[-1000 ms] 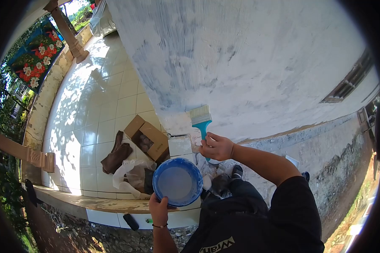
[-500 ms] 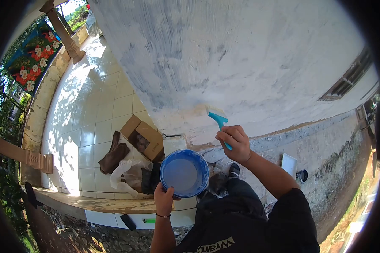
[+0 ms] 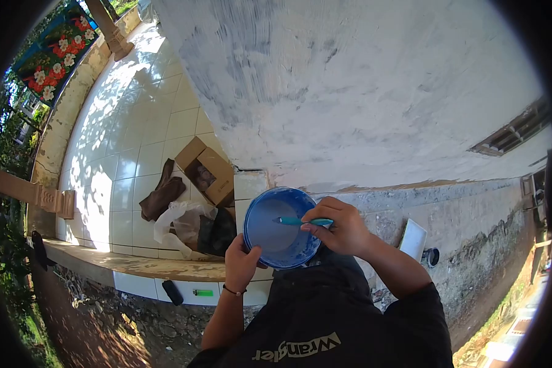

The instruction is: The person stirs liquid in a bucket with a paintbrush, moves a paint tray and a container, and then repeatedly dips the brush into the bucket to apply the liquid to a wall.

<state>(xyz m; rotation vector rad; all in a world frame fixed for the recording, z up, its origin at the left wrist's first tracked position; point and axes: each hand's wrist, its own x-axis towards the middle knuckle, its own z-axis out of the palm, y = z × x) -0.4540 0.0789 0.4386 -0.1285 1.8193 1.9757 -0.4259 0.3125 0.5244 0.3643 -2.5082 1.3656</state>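
Observation:
A blue bucket (image 3: 249,228) with pale, whitish paint (image 3: 268,230) inside is in front of my body. My left hand (image 3: 241,264) grips its rim at the lower left, thumb over the edge. Above the bucket's opening, my right hand (image 3: 338,227) is closed round the turquoise handle of a paintbrush (image 3: 293,221). The brush points left over the paint, seen edge-on. Behind the bucket rises the wall (image 3: 374,110), whitish with grey-blue streaks and patches.
An open cardboard box (image 3: 218,178) stands on the tiled floor (image 3: 126,165), near brown boots (image 3: 162,193) and a clear plastic bag (image 3: 181,224). A black case (image 3: 172,292) and a green lighter (image 3: 203,292) lie on the ledge. To the right are a white tray (image 3: 413,238) and a dark can (image 3: 432,257).
My right hand has brought the brush down from the wall to over the bucket. My left hand has raised the bucket slightly up and to the right.

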